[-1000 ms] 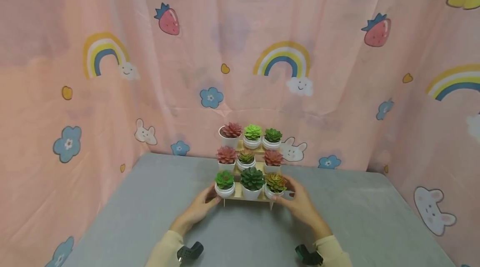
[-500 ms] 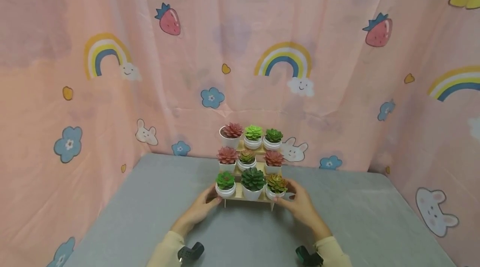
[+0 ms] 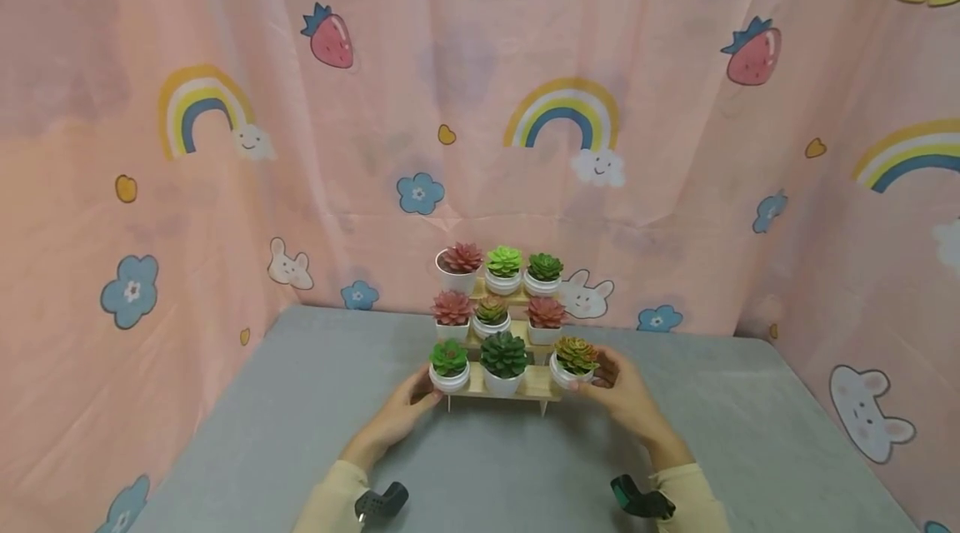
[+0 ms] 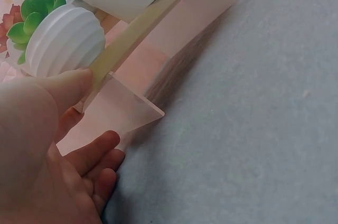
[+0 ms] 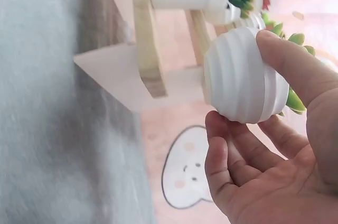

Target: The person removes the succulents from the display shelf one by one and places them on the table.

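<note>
A three-tier plant stand (image 3: 538,383), with wooden slats and whitish side panels, holds several small potted succulents. At its front left end, my left hand (image 3: 396,423) pinches the slat (image 4: 138,26) between thumb and index finger, beside a ribbed white pot (image 4: 67,42) with a green succulent. My right hand (image 3: 636,404) holds a ribbed white pot (image 5: 240,76) by its sides, thumb opposite fingers. A yellow-green succulent (image 3: 576,355) with reddish tips grows in it. That pot is off the right end of the front slat, close beside it.
A dark green succulent (image 3: 503,355) stands mid-front, with red and green ones on the tiers behind. The grey table (image 3: 285,433) spreads around the stand. Behind it hangs a pink patterned curtain (image 3: 390,100). Each wrist bears a black device.
My right hand has shifted right, carrying the yellow-green succulent's pot off the end of the front slat. The left hand and the stand have stayed in place.
</note>
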{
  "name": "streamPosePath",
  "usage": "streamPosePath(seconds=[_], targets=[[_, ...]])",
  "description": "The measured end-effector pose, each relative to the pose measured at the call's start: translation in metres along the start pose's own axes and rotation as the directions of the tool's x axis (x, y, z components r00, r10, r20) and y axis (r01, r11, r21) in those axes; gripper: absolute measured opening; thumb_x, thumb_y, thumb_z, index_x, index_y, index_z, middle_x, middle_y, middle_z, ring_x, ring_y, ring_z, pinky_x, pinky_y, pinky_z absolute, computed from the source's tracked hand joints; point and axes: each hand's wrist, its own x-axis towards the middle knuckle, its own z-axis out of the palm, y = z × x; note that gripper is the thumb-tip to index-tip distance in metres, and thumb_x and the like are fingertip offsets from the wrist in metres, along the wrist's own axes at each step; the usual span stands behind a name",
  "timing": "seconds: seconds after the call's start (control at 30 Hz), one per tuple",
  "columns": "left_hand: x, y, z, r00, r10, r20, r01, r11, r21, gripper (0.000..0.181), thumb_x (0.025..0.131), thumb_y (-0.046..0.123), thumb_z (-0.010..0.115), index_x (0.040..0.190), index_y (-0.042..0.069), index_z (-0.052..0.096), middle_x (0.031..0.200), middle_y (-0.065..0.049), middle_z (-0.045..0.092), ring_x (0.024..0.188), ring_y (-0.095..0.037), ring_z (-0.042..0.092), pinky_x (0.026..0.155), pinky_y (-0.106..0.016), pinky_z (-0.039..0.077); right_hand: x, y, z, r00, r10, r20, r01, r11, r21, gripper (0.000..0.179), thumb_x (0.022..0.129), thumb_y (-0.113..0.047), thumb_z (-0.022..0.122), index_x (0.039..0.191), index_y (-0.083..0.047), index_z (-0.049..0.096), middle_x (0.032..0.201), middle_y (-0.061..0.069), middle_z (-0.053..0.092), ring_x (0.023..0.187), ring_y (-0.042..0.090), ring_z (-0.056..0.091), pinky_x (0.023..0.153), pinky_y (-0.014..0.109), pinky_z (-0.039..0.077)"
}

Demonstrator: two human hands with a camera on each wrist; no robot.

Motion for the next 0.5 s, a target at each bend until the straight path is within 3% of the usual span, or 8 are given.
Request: streamPosePath(seconds=[0.13,0.33,0.5], targets=[[-0.001,0.001,0.000,1.000,0.007,0.003,-0.007,1.000,-0.004,0.063,0.104,0.024,0.058,0.158,0.007,0.032,0.144,-0.018,0.055,0.133,-0.034,0.052,0.110,-0.049,0.044,-0.002,0.001,-0.008,1.000,0.004,-0.026,-0.004,1.000,0.019,0.063,0.091,-0.014,0.075,0.144,0.004,0.046,0.138,0.025,0.058,0.114,0.019,0.061,0.088,0.011,0.049],[-0.002,0.003,0.001,1.000,0.020,0.007,-0.020,1.000,-0.015,0.063,0.103,0.021,0.058,0.158,0.004,0.031,0.146,-0.019,0.054,0.134,-0.035,0.051,0.109,-0.049,0.044,-0.001,0.008,-0.019,0.996,0.024,-0.088,-0.021,0.999,0.036,0.066,0.092,-0.013,0.075,0.147,0.003,0.043,0.139,0.026,0.057,0.103,-0.003,0.059,0.085,0.009,0.049],[-0.001,0.003,0.001,1.000,0.022,0.003,-0.021,1.000,-0.010,0.063,0.103,0.022,0.058,0.158,0.004,0.031,0.145,-0.019,0.054,0.133,-0.036,0.051,0.110,-0.051,0.043,0.002,0.015,-0.022,0.987,0.061,-0.148,-0.061,0.998,0.006,0.066,0.093,-0.017,0.075,0.148,0.002,0.044,0.142,0.024,0.056,0.106,-0.004,0.057,0.086,0.005,0.046]])
